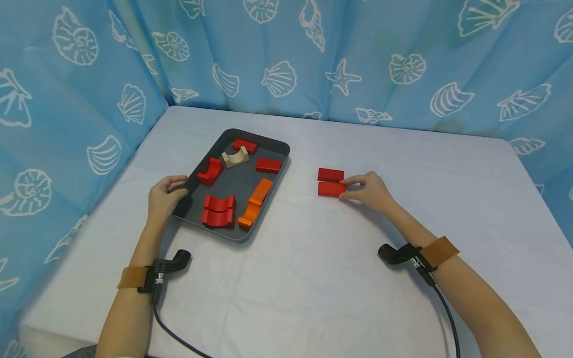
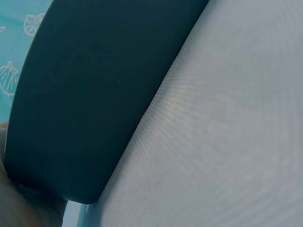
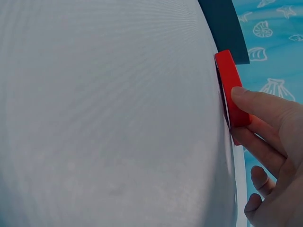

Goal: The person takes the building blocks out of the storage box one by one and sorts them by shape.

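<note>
Right of the frame's centre, the right hand [image 1: 370,190] pinched a red flat block [image 1: 331,189] on the worktop [image 1: 313,278], just beside a second red block [image 1: 330,174]. The left hand [image 1: 164,195] gripped the dark tray [image 1: 279,147] edge; seven blocks remained inside.

two red blocks [image 1: 331,182] on the table, seven blocks [image 1: 233,184] in one tray [image 1: 279,147]

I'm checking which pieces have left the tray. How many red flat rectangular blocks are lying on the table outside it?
2. One block lies farther from the person; the other block sits just in front of it, pinched at its end by the right hand. None seem hidden.
</note>
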The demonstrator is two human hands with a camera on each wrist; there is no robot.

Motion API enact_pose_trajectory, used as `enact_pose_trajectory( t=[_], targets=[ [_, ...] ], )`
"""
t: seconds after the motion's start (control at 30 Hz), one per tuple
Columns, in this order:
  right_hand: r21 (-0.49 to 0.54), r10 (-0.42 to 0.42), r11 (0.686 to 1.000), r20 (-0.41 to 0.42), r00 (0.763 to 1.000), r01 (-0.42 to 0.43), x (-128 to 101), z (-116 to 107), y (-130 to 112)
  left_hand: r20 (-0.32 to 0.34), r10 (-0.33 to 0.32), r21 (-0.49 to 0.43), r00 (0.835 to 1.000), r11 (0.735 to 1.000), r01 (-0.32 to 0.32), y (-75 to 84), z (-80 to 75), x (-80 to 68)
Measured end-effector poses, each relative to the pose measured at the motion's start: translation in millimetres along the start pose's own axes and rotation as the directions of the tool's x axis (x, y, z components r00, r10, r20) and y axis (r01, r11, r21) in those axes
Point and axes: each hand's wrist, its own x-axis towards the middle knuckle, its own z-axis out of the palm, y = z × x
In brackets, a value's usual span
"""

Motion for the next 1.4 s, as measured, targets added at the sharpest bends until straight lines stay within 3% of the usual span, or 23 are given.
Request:
enact_pose_trajectory(
  t=[0.43,0.73,1.0,1.4],
  targets=[
    [0.016,-0.009,1.000,-0.020,1.000,0.009,0,2,0,-0.006,0.002,-0.007,1.000,1.000,-0.002,-1.4,-0.9,0.3],
    [-0.022,-0.087,0.996,-0.056,0.995,0.086,3,9,-2,-0.010,0.014,0.005,1.000,1.000,-0.014,-2.2,-0.8,0.6],
    [-0.096,-0.078,0.993,-0.060,0.995,0.072,3,12,-4,-0.009,0.008,-0.008,1.000,1.000,-0.008,-2.7,-0.3,1.6],
    [-0.080,-0.057,0.996,-0.082,0.995,0.050,2,11,-8,-0.012,-0.006,-0.024,1.000,1.000,0.006,-3.6,0.5,2.7]
  ],
)
